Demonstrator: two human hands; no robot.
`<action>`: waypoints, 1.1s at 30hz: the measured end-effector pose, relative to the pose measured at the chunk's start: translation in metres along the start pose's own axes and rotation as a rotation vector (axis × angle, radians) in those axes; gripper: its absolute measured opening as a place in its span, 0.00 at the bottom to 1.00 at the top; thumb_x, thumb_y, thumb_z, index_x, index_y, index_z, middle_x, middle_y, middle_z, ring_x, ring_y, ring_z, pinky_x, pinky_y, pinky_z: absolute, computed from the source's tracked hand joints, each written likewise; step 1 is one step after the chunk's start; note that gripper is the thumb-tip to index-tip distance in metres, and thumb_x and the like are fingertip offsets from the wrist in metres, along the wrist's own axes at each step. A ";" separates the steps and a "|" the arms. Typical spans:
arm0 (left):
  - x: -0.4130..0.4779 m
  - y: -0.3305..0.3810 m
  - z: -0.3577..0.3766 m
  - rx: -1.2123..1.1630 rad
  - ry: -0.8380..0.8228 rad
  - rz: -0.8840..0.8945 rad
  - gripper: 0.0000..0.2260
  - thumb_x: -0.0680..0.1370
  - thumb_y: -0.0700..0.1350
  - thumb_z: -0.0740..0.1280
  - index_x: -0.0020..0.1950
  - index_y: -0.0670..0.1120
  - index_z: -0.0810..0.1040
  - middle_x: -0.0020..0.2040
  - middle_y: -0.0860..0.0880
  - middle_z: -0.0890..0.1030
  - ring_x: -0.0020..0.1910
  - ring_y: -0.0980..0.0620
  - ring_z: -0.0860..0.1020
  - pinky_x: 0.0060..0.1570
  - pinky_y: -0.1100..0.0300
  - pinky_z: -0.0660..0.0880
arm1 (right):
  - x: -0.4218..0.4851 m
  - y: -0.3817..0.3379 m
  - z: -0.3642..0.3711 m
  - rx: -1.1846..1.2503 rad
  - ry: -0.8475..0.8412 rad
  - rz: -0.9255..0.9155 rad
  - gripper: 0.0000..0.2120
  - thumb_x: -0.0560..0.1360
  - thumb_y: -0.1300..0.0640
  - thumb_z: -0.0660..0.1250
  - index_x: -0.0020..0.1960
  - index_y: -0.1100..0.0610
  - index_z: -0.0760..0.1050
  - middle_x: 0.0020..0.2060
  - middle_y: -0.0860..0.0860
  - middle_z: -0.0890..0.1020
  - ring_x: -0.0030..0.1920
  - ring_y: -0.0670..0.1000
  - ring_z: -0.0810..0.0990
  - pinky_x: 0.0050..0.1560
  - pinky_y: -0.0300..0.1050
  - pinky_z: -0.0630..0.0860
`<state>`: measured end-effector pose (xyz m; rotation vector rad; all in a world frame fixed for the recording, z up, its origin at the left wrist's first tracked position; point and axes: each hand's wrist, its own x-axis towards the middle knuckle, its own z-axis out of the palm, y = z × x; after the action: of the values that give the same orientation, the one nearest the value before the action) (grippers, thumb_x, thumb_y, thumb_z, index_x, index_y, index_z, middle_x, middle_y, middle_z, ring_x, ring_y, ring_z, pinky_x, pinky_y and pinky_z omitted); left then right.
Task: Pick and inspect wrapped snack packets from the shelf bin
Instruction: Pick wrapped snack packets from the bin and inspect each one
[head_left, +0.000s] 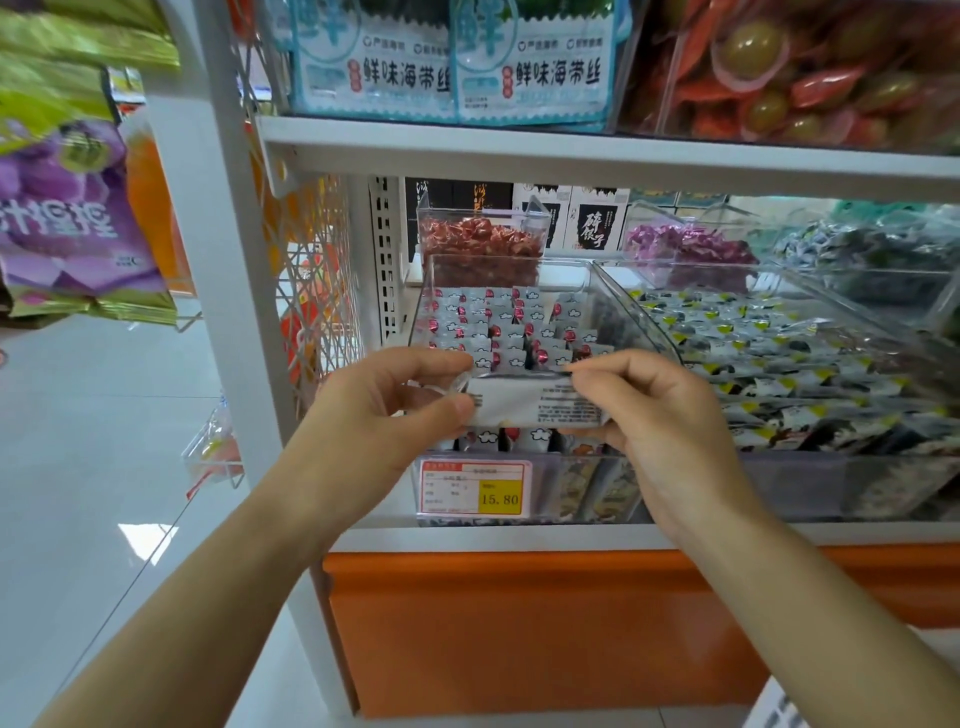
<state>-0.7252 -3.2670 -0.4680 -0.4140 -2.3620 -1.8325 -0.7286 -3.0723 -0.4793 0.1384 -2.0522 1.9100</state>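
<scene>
L hand (384, 410) + R hand (660, 415) pinch ends of snack packet (535, 405), held in front of clear bin (576, 467).

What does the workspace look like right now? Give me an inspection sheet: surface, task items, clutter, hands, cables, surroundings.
Surface: white shelf above an orange base panel, carrying clear bins.
Job's things: one white snack packet, printed back facing the camera, held over the front of the clear bin of cloud-printed packets; the bin's price tag reads 15.80.
Clutter: neighbouring bin of yellow-cornered packets; red sweets and purple sweets in bins behind.
Hands: left hand pinches the packet's left edge; right hand pinches its right edge.
Cables: nothing seen.
Surroundings: seaweed packs on the shelf above, purple bags hanging on the left, pale shiny floor.
</scene>
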 end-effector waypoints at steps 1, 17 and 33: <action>0.000 0.000 0.000 0.034 0.000 0.011 0.12 0.73 0.44 0.69 0.55 0.55 0.80 0.46 0.52 0.84 0.45 0.56 0.82 0.48 0.62 0.77 | 0.000 0.000 0.000 -0.033 0.014 -0.006 0.08 0.71 0.58 0.69 0.35 0.49 0.81 0.35 0.44 0.83 0.41 0.44 0.81 0.44 0.45 0.77; 0.003 0.003 -0.008 0.128 -0.093 0.004 0.12 0.70 0.49 0.68 0.40 0.39 0.76 0.41 0.37 0.79 0.42 0.41 0.80 0.42 0.51 0.80 | -0.004 -0.003 0.004 -0.171 -0.110 -0.155 0.07 0.71 0.57 0.69 0.35 0.51 0.80 0.33 0.46 0.83 0.37 0.44 0.81 0.39 0.38 0.78; 0.000 0.003 -0.013 0.210 -0.163 0.015 0.17 0.62 0.60 0.70 0.47 0.53 0.80 0.44 0.51 0.83 0.45 0.54 0.81 0.49 0.53 0.79 | 0.001 -0.008 0.002 0.075 -0.143 0.184 0.07 0.72 0.64 0.69 0.37 0.65 0.80 0.31 0.54 0.84 0.34 0.52 0.84 0.29 0.45 0.81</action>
<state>-0.7251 -3.2793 -0.4618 -0.5735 -2.6162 -1.5775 -0.7272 -3.0751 -0.4716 0.1102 -2.1513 2.1453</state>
